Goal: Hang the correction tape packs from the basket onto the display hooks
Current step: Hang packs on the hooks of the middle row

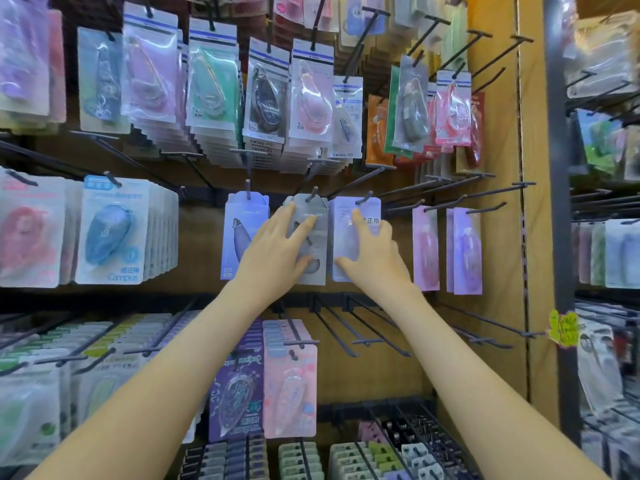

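Pegboard wall (495, 133), centre frame: grey pack (317, 277) is touched by the left grip (277, 251), fingers flat and spread. Lavender pack (341, 233) is pressed by the right grip (374, 258), index straight; whether it's actually held can't be told.

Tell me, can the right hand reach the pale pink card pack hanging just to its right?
Probably yes. The pale pink card pack hangs beside the right hand, with only bare backboard between them. But the hand holds a lavender card pack.

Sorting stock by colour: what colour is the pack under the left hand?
The pack is grey, clearest in the head view.
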Tool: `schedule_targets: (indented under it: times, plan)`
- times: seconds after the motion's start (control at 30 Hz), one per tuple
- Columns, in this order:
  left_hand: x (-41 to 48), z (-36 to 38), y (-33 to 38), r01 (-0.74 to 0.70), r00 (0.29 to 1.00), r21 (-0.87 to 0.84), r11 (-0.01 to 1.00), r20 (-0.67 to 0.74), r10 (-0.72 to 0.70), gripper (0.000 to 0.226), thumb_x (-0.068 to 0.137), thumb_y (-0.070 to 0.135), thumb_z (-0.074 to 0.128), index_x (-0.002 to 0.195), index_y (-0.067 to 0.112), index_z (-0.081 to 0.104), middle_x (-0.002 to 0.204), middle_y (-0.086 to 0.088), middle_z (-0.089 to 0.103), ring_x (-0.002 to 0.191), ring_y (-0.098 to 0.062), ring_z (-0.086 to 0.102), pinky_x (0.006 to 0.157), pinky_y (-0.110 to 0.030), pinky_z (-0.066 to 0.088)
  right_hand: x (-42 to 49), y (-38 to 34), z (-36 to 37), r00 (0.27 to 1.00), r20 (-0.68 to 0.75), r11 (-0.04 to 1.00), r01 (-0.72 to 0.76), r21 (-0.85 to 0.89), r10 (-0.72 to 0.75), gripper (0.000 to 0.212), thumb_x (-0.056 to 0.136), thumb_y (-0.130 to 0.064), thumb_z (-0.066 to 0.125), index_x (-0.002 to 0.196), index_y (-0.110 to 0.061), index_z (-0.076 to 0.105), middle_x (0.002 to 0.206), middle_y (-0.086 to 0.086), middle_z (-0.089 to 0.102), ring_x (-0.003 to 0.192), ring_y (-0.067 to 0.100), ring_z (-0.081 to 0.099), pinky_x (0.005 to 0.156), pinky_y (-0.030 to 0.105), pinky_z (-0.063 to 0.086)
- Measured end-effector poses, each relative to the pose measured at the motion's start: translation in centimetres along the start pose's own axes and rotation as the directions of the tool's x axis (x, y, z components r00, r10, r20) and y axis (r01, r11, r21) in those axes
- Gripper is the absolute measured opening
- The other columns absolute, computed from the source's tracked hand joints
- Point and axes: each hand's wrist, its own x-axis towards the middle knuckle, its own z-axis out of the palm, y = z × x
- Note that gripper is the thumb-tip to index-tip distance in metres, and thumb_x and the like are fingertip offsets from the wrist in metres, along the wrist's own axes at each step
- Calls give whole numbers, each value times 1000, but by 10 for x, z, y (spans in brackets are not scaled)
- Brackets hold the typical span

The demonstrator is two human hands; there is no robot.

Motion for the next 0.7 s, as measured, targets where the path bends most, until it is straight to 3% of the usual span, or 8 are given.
schedule_targets:
  times: [0.13, 0.23, 0.37, 0.5, 0.6, 0.7]
  plan:
    - [-6, 0, -1, -31, 999, -17, 999, -19, 31, 62, 85, 20, 72, 141, 9, 48, 150, -26, 34, 126, -45, 47, 99, -53, 44, -13, 4, 6, 999, 25, 999, -47, -3, 47, 91, 93, -34, 60, 152, -36, -10, 160, 9, -4, 142, 37, 17, 106, 44, 36]
    - [-20, 1, 15, -30, 997, -76, 997, -73, 25, 56, 85, 15, 72, 136, 6, 51, 144, -27, 41, 120, -46, 51, 96, -53, 46, -34, 12, 4, 997, -74, 999, 27, -32, -29, 87, 94, -34, 58, 153, -35, -7, 161, 10, -2, 145, 32, 11, 111, 43, 31]
    - [-57, 14, 59, -59, 997, -223, 973, -71, 44, 53, 86, 10, 69, 136, 4, 51, 139, -29, 46, 126, -47, 46, 102, -58, 39, -80, 30, -5, 987, -92, 992, 130, 9, -128, 73, 97, -26, 55, 154, -30, 11, 158, 7, 20, 144, 23, 17, 114, 38, 25]
    - [-92, 26, 115, -61, 997, -329, 943, -73, 39, 47, 88, 14, 56, 134, 4, 52, 135, -23, 52, 129, -42, 46, 108, -57, 34, -133, 63, -15, 976, -115, 983, 185, 11, -183, 59, 93, -15, 59, 148, -19, 38, 145, 7, 45, 135, 21, 37, 110, 36, 34]
    - [-127, 39, 175, -48, 998, -455, 889, -60, 23, 46, 91, 19, 45, 134, 2, 52, 135, -21, 53, 130, -39, 46, 109, -52, 36, -177, 100, -23, 981, -142, 991, 130, -15, -131, 53, 89, -12, 60, 140, -12, 49, 135, 8, 54, 126, 23, 46, 105, 35, 38]
    - [-180, 68, 249, -46, 987, -567, 822, 99, 124, 51, 89, 8, 60, 137, -3, 47, 140, -24, 49, 131, -39, 46, 110, -50, 37, -235, 153, -34, 998, -46, 998, 42, -38, -44, 49, 88, -7, 55, 137, -11, 52, 130, 6, 56, 121, 22, 48, 102, 32, 39]
